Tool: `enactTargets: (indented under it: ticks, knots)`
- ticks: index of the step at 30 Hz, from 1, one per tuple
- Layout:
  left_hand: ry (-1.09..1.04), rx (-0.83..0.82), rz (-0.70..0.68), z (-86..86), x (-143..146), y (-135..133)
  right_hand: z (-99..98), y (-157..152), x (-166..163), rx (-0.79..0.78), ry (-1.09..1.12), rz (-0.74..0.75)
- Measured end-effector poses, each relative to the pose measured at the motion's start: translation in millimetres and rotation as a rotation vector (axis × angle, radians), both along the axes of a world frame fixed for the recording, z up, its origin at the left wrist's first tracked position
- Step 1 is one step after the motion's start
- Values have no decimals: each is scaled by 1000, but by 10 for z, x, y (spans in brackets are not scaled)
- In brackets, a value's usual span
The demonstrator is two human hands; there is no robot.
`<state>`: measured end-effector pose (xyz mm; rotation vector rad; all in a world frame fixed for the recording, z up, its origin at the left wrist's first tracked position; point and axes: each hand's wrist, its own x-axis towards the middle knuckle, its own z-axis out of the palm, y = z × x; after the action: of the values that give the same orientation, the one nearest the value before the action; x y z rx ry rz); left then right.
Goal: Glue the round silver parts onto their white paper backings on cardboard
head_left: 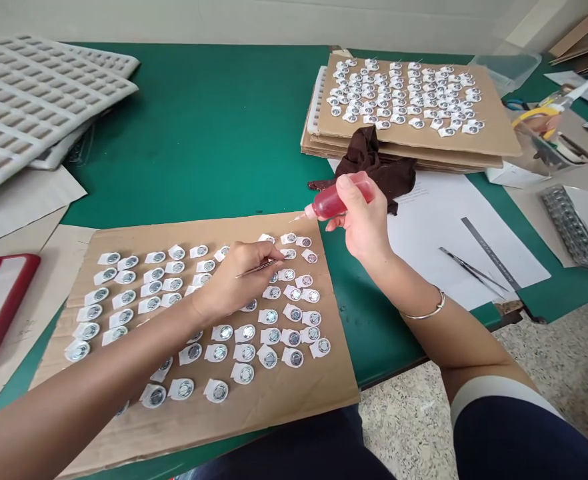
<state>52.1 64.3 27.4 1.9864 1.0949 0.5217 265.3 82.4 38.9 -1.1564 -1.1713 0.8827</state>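
My right hand point(367, 223) is wrapped round a small squeeze bottle point(331, 201) of red liquid. The bottle is tilted, its thin needle tip pointing left and down over the far right part of a cardboard sheet point(254, 417). Below and left of that tip, my left hand point(247, 277) is closed on slim metal tweezers point(261, 268), whose points are partly hidden. Its fingertips are at a round silver piece with a white paper tab point(288, 254). Many similar pieces lie in rough rows on the cardboard, some hidden beneath my left hand and forearm.
Behind the bottle lies a dark brown cloth point(374, 167) against stacked cardboard sheets point(414, 137) covered with similar pieces. Another pair of tweezers point(474, 272) rests on white paper point(439, 220). White grid trays point(34, 100) stand left, above a red-edged box point(4, 307). Yellow-handled scissors point(539, 113) lie right.
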Motion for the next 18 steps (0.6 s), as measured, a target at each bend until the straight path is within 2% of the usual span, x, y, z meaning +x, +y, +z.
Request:
enactTargets:
  ticks: [6, 12, 18]
  knots:
    - [-17, -19, 3, -2, 7, -1, -1, -10, -23, 6, -40, -12]
    - [-2, 17, 4, -2, 8, -11, -4, -49, -34, 32, -125, 28]
    - [20, 76, -29, -3, -3, -5, 6, -56, -39, 36, -147, -7]
